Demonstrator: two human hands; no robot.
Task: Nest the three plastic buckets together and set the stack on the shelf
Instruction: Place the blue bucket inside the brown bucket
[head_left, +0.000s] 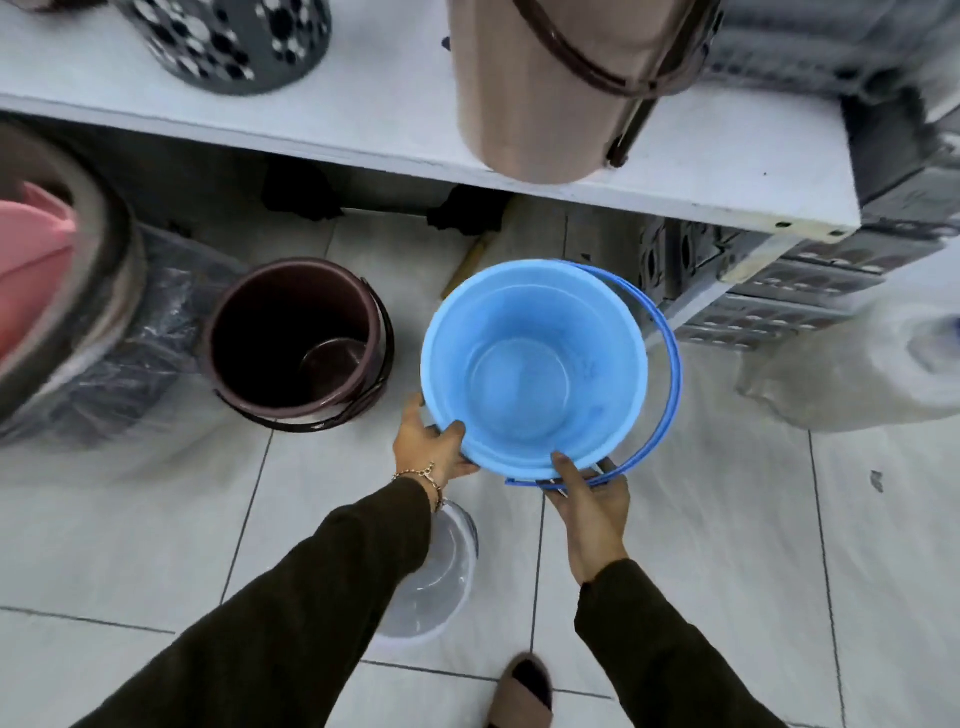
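Note:
I hold a light blue bucket (535, 364) upright above the tiled floor, its blue handle folded down on the right side. My left hand (431, 447) grips its near-left rim, thumb inside. My right hand (589, 499) grips the near rim together with the handle's end. A dark brown bucket (296, 340) stands on the floor to the left, mouth up. A clear whitish bucket (436, 577) stands on the floor under my left forearm, partly hidden. The white shelf (363, 109) runs across the top.
On the shelf stand a tan bucket (556, 78) with a brown handle and a grey perforated basket (228, 41). Grey crates (779, 291) are stacked at the right. Plastic-wrapped tubs (78, 322) sit at the left. My sandalled foot (522, 691) is at the bottom.

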